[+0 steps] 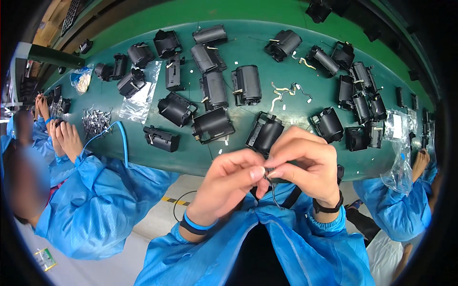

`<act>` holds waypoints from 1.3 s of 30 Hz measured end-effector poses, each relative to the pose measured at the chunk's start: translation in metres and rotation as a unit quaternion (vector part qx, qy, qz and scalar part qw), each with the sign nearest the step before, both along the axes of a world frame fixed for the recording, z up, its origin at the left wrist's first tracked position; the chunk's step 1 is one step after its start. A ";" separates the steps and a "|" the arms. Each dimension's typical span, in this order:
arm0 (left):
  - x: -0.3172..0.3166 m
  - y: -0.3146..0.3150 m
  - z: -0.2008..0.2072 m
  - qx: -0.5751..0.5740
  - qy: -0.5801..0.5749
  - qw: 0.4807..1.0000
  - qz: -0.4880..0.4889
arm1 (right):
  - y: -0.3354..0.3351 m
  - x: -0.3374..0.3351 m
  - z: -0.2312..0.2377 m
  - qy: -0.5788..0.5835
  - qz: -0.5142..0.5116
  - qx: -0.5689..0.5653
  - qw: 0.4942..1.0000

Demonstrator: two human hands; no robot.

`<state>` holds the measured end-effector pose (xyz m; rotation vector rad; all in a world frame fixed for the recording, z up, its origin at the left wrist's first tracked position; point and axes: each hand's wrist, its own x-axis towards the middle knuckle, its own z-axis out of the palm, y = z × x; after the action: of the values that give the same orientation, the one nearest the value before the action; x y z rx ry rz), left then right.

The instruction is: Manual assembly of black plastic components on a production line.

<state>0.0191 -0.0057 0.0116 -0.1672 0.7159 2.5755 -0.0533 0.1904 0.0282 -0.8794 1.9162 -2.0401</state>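
Both hands meet in front of my chest, just off the near edge of the green table. My left hand (pixel 232 178) pinches a thin dark cable (pixel 274 190) between thumb and fingers. From the other side my right hand (pixel 305 162) pinches the same piece at its upper end, fingertips almost touching the left thumb. The cable's lower end hangs toward my blue smock. What sits right between the fingertips is small and mostly hidden. Just beyond my fingers a black plastic housing (pixel 265 132) lies on the table, partly covered by my right hand.
Several black housings (pixel 213 89) are spread over the green table (pixel 157 159). Small flex cables (pixel 286 90) lie right of centre. A pile of dark cables (pixel 97 121), a bag of small pale parts (pixel 82 80) and clear plastic bags (pixel 398 164) lie around. Co-workers in blue smocks sit on both sides.
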 end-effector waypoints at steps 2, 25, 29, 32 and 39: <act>-0.002 0.002 -0.002 0.010 0.009 1.000 -0.021 | 0.005 0.004 -0.004 -0.018 0.003 -0.010 1.000; -0.027 0.028 0.027 -0.624 0.288 0.675 0.267 | 0.019 0.016 0.006 -0.065 -0.192 -0.007 0.979; -0.038 0.037 0.028 -0.584 0.225 0.716 0.309 | 0.004 0.018 0.007 -0.043 -0.200 -0.051 0.978; -0.041 0.034 0.019 -0.553 0.235 0.725 0.337 | -0.009 0.022 0.010 -0.060 -0.210 -0.073 0.973; -0.047 0.034 0.018 -0.556 0.228 0.734 0.315 | -0.008 0.014 0.005 -0.052 -0.193 -0.147 0.969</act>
<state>-0.0277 0.0283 0.0299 -0.1519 2.7367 2.3100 -0.0398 0.1820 0.0327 -0.4628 1.8733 -2.5879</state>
